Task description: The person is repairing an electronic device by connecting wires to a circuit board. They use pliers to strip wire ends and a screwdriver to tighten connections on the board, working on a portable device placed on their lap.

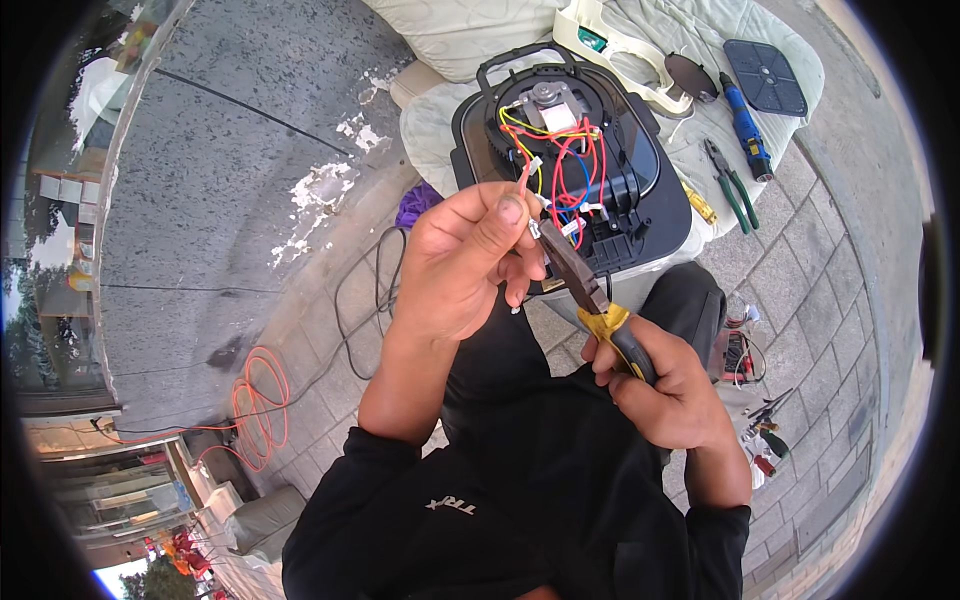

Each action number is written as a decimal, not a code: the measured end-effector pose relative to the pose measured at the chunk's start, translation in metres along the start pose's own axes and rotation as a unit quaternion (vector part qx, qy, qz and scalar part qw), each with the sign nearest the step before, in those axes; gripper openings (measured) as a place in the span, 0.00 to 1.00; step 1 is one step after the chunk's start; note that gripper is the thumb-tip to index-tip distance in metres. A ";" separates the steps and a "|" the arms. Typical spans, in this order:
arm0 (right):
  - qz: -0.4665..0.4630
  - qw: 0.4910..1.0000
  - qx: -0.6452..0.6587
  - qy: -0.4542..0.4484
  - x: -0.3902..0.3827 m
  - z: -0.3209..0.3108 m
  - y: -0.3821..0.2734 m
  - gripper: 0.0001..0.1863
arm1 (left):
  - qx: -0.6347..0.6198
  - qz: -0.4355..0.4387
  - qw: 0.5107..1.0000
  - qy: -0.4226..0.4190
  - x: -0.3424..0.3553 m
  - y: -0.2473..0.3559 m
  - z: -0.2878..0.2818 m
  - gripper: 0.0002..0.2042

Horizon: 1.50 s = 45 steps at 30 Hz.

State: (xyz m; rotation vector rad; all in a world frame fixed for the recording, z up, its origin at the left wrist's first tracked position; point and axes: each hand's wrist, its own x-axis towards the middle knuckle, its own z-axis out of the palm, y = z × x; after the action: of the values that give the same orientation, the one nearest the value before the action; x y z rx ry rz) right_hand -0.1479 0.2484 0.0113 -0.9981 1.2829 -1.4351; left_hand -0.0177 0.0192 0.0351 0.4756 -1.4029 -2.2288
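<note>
Pliers (pixel 570 268), dark with yellow-black grips (pixel 607 323), fill clasped right fingers (pixel 660 346); left fingers (pixel 495 234) pinch wire (pixel 524 178).

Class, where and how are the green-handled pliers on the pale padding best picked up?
Probably by both handles, coming from the near side: the green-handled pliers lie with handles toward the viewer and jaws pointing away.

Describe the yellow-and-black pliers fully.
The pliers have a dark, metal-looking head and yellow-and-black handles that look plastic or rubber. The right grip wraps the handles; they slant up and left, the tip beside the left grip, in front of the black machine. Whether the jaws clamp anything is unclear.
</note>
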 end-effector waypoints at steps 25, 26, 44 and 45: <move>0.005 0.998 -0.045 0.036 -0.003 0.001 0.007 0.10 | 0.023 0.003 0.999 0.037 0.000 -0.001 0.010 0.14; 0.003 0.998 -0.049 0.037 -0.002 0.001 0.008 0.10 | 0.025 0.003 0.999 0.037 0.000 -0.001 0.010 0.14; 0.023 0.995 -0.087 0.054 -0.006 0.001 -0.001 0.11 | 0.011 -0.007 0.999 0.034 0.002 -0.006 0.010 0.14; 0.020 0.994 -0.089 0.056 -0.006 0.002 -0.001 0.11 | 0.010 -0.009 0.999 0.037 0.002 -0.006 0.011 0.14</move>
State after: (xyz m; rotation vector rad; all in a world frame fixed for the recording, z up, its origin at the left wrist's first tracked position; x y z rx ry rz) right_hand -0.1448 0.2542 0.0125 -1.0149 1.5251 -1.3811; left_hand -0.0259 0.0289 0.0339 0.5746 -1.3892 -2.1902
